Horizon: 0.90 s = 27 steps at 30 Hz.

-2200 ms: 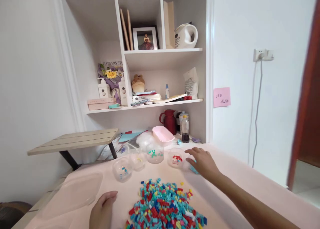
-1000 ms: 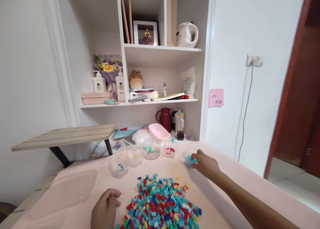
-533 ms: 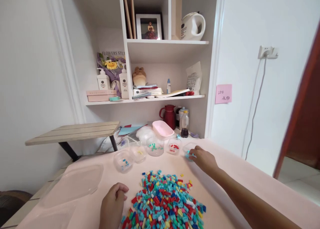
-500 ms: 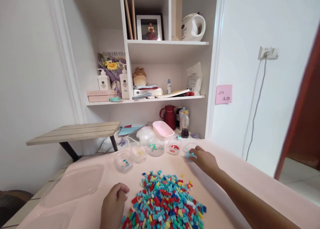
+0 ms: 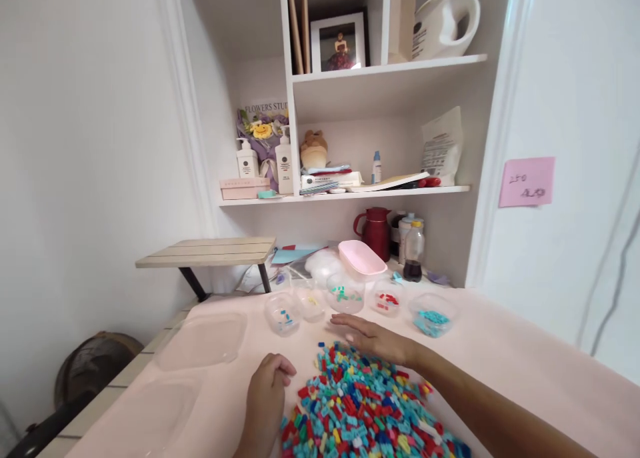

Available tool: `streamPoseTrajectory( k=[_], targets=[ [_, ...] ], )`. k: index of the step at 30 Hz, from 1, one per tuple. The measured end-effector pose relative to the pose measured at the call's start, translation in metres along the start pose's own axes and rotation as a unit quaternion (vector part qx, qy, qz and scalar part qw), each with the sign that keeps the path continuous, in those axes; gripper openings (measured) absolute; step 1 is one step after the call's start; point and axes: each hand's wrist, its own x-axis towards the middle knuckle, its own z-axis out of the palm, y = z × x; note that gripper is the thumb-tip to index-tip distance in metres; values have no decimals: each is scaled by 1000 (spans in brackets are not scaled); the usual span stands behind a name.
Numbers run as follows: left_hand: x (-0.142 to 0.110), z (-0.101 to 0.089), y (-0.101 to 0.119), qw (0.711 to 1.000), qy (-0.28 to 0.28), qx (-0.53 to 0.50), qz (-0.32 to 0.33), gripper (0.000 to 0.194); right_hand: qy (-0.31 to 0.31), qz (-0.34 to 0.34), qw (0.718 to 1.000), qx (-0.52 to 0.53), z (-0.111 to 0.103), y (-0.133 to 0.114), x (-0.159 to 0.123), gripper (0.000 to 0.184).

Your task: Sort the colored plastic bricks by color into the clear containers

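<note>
A heap of small coloured bricks [image 5: 370,405] lies on the pink table [image 5: 500,358]. My right hand [image 5: 373,338] stretches flat over the far edge of the heap, fingers spread, nothing in it. My left hand [image 5: 267,395] rests at the heap's left edge with fingers curled; I cannot see anything in it. Behind the heap stands a row of clear cups: one with blue bricks [image 5: 283,313], one with yellow [image 5: 311,303], one with green [image 5: 345,293], one with red [image 5: 387,299] and one with teal bricks [image 5: 431,315].
Two clear plastic lids [image 5: 203,341] lie at the table's left. A pink tub [image 5: 361,258], a red jug [image 5: 375,231] and a bottle [image 5: 413,251] stand behind the cups under white shelves [image 5: 350,193]. A small wooden bench [image 5: 207,251] is at the left.
My right hand has left the teal cup at the right and swung left to the far edge of the heap. The view has turned to the left. My left hand stays by the heap.
</note>
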Motion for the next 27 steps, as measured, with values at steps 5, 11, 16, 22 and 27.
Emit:
streamPoseTrajectory(
  k=[5,11,16,22,27],
  targets=[
    [-3,2,-1,1000,4,10,5,24,-101,-25,995,8,20,3,29,56],
    [-1,2,-6,1000,8,17,2,25,-160,-63,985,27,30,5,30,52],
    [1,1,-9,1000,-12,5,2,24,-181,-71,981,23,28,-9,15,53],
    [2,-1,-5,1000,-22,7,11,23,-188,-73,979,1,30,-19,-4,51],
    [2,-3,-4,999,-26,13,28,23,-187,-65,980,23,21,-32,-15,51]
  ],
)
